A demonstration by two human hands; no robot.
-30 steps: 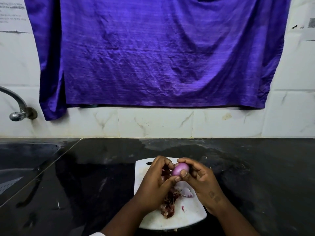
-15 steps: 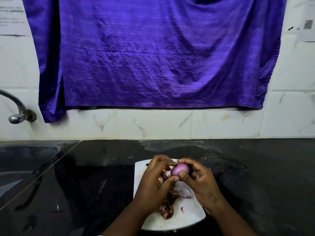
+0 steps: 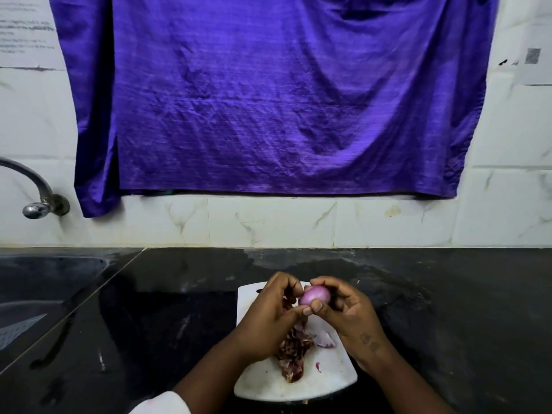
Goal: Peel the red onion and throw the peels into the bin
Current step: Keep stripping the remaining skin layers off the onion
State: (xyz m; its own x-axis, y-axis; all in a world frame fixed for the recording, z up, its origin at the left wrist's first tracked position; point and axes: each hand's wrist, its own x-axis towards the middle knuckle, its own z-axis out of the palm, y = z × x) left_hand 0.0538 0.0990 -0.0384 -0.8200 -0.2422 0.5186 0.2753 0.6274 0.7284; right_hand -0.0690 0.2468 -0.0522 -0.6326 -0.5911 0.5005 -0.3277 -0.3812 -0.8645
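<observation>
Up top, a huge purple cloth (image 3: 268,100) draped over the tiled wall, upper edge cut off by the frame. Below it, the glossy black table (image 3: 448,309), full of murky reflections. Far left, a sink (image 3: 44,279) only partly in shot, and a tap (image 3: 38,186) arching in from the edge, spout end out of view. Taped paper (image 3: 24,31) in the corner, print too blurred to read.

Centre stage, a white cutting board (image 3: 328,380), far end hidden behind both hands. Left hand (image 3: 268,318) curled at the onion's left end, fingertips tucked out of sight, thumb pressed in underneath. Right hand (image 3: 349,318) wrapped round the red onion (image 3: 315,295), held just above the board, only its smooth pale-purple face showing. On the board, a heap of dark peels (image 3: 294,351), partly covered by the left hand. Just beside it, one tiny purple scrap (image 3: 318,366).
</observation>
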